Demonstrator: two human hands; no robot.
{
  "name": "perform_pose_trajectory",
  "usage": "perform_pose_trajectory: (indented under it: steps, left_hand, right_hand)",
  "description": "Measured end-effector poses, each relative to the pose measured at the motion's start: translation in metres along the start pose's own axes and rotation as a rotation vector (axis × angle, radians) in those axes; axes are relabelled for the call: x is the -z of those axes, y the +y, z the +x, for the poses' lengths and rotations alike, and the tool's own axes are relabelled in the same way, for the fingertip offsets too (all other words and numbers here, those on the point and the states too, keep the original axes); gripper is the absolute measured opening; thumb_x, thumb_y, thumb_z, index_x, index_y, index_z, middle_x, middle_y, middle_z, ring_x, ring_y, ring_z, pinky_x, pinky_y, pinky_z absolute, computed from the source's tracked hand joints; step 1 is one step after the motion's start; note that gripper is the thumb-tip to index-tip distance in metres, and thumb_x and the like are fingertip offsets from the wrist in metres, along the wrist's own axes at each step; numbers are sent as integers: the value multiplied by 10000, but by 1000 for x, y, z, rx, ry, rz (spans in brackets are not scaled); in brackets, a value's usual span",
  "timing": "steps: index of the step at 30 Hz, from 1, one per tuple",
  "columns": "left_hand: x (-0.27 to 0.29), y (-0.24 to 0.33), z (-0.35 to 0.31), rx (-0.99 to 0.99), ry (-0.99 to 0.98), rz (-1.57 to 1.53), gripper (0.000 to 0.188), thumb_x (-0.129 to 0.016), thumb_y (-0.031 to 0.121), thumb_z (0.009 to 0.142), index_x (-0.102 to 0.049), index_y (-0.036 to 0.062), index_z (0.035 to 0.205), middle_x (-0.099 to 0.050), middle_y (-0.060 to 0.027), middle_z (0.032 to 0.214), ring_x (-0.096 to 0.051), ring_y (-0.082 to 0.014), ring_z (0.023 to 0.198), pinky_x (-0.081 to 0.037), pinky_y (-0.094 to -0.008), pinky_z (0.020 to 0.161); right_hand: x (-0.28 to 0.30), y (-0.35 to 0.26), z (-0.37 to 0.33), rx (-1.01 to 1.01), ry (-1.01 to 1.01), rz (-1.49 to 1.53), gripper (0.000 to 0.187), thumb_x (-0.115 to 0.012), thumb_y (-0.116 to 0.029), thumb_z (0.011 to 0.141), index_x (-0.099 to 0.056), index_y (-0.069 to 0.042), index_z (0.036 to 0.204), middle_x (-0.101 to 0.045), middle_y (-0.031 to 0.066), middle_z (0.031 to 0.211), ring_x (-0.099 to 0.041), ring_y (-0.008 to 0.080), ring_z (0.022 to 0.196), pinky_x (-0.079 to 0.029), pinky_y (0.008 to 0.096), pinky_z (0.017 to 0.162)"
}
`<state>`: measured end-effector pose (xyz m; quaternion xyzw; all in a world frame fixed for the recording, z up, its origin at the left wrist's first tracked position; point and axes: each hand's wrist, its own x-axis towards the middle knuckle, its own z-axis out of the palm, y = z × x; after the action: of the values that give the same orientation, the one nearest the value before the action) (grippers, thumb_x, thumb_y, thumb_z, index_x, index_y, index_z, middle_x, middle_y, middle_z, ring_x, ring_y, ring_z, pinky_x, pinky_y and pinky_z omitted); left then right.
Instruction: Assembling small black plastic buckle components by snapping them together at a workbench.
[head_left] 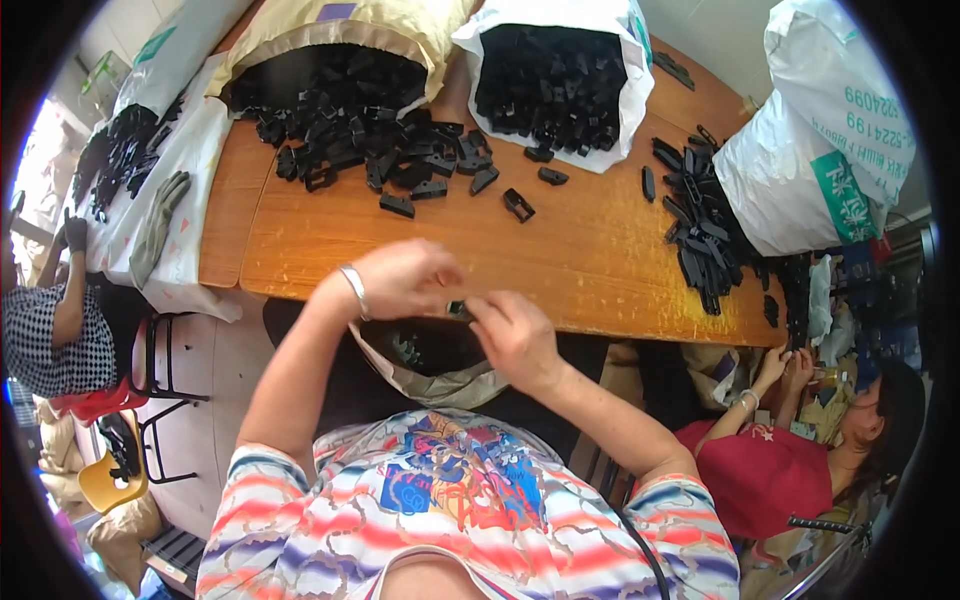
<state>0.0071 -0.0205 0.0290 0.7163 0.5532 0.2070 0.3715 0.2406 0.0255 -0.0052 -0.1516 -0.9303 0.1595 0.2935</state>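
My left hand, a silver bangle on its wrist, is above the table's front edge with its fingers curled inward and slightly blurred. What they hold, if anything, I cannot make out. Close on its right, my right hand is closed in a pinch on a small dark piece, mostly hidden by the fingers. Below both hands an open bag hangs at my lap with small pieces inside. On the table ahead lie a black plastic part with an open frame and a loose heap of black plastic parts.
A tan sack and a white sack spill black parts onto the wooden table. Long black pieces lie beside another white sack. A grey glove is at left. Co-workers sit at the left and right.
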Motion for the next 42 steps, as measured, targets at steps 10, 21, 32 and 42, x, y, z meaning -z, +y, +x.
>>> perform_pose_trajectory:
  steps: [10, 21, 32, 42]
  left_hand:
    - [-33, -8, 116, -135, 609, 510, 338, -681, 69, 799, -601, 91, 1126, -556, -113, 1143, -549, -327, 1059, -507, -400, 867]
    - [-46, 11, 72, -78, 656, 487, 187, -706, 73, 735, -616, 69, 898, -574, -97, 927, -570, -300, 934, -517, -387, 766]
    - [-48, 6, 77, -54, 641, 390, 204, -747, 133, 746, -593, 63, 860, -583, -102, 928, -571, -312, 945, -503, -401, 772]
    - [-61, 44, 69, 74, 600, 255, 221, -667, 141, 822, -560, 75, 1004, -598, -143, 936, -602, -356, 904, -504, -425, 746]
  right_hand:
    - [-8, -12, -17, -77, -69, 169, 173, -696, -73, 806, -676, -67, 977, -650, 106, 826, -662, 306, 755, -548, 382, 648]
    - [26, 146, 96, -294, 128, -296, 155, -701, -82, 821, -674, -64, 974, -574, 134, 986, -638, 352, 844, -526, 443, 714]
    - [34, 136, 87, -367, -136, -438, 306, -798, -242, 769, -568, -41, 783, -618, 139, 824, -633, 357, 782, -501, 441, 653]
    - [46, 126, 65, -423, -81, -176, 314, -801, -263, 764, -571, -49, 773, -620, 140, 878, -631, 347, 784, -515, 444, 693]
